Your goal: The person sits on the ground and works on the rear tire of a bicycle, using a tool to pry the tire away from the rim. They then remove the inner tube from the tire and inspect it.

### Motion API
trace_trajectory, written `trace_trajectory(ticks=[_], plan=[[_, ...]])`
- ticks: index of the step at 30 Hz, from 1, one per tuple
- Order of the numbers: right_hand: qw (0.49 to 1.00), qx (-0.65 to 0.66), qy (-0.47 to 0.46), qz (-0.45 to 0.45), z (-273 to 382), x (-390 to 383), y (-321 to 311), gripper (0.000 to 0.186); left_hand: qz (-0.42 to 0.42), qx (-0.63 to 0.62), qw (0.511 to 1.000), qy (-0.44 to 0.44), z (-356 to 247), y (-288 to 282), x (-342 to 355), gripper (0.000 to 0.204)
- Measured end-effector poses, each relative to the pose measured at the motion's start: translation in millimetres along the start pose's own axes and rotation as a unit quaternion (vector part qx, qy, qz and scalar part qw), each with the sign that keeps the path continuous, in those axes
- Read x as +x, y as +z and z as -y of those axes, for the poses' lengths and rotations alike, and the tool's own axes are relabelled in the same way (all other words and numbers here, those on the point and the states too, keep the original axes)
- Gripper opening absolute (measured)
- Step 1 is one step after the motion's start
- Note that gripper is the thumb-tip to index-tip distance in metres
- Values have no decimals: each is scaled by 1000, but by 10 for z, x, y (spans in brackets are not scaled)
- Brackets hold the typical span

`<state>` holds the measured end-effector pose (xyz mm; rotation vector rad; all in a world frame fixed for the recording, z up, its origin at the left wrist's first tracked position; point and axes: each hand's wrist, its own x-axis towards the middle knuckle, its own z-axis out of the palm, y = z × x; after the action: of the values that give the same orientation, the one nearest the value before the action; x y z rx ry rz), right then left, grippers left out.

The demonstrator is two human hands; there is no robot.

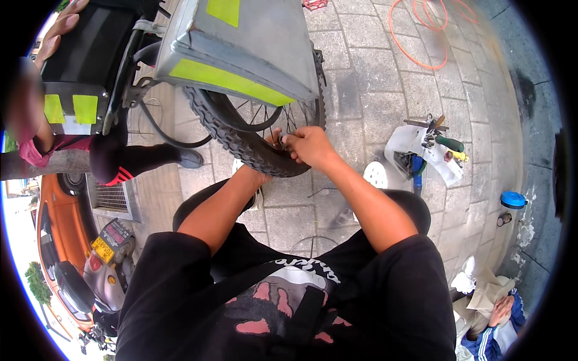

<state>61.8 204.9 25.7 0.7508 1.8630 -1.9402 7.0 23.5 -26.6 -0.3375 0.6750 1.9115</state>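
A knobbly black bicycle tyre (224, 127) on a spoked wheel stands in front of me, below a grey metal box (241, 48) with yellow-green reflective strips. My left hand (259, 175) reaches behind the tyre and is mostly hidden by it. A few of its fingertips show at the inner side of the rim, curled round the wheel. My right hand (310, 147) is closed at the inner edge of the rim, thumb and fingers pinched on a small greyish piece. What exactly that piece is cannot be made out. Both hands are close together there.
Tools with coloured handles lie on a white sheet (402, 142) to the right. An orange hose (445, 57) coils farther off. At left, another person's hand (60, 27) rests on a black box (90, 54). A blue round object (513, 200) lies right; another person sits lower right.
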Motion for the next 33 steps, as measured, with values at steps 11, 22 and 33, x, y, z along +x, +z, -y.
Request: trace_trajectory(ticks=[11, 22, 33], plan=[[996, 75, 12, -54, 367, -17, -249, 27, 40, 81, 996, -5, 28, -29, 139, 42], [993, 66, 61, 72, 140, 19, -152, 23, 6, -33, 997, -69, -76, -18, 20, 35], [991, -26, 96, 88, 137, 136, -165, 22, -105, 136, 985, -31, -109, 164, -10, 24]])
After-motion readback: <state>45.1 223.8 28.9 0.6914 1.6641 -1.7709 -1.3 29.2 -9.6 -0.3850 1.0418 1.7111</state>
